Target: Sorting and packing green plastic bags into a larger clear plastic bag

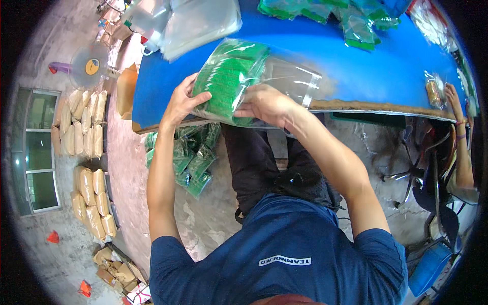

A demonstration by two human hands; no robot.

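A clear plastic bag (297, 76) lies at the near edge of the blue table, its transparent end stretching to the right. A stack of green packets (223, 76) fills the bag's left part. My left hand (185, 99) grips the stack's left side through the plastic, thumb on top and fingers behind. My right hand (267, 105) is closed at the stack's right lower side, fingers bent against it. Whether those fingertips are inside or outside the plastic, I cannot tell.
Flat clear bags (201, 25) are piled at the table's (168, 81) far left, green packets (356, 23) at its far side. More green packets (195, 157) sit below the near edge. On the right are another person's arm (461, 137) and a chair (432, 193).
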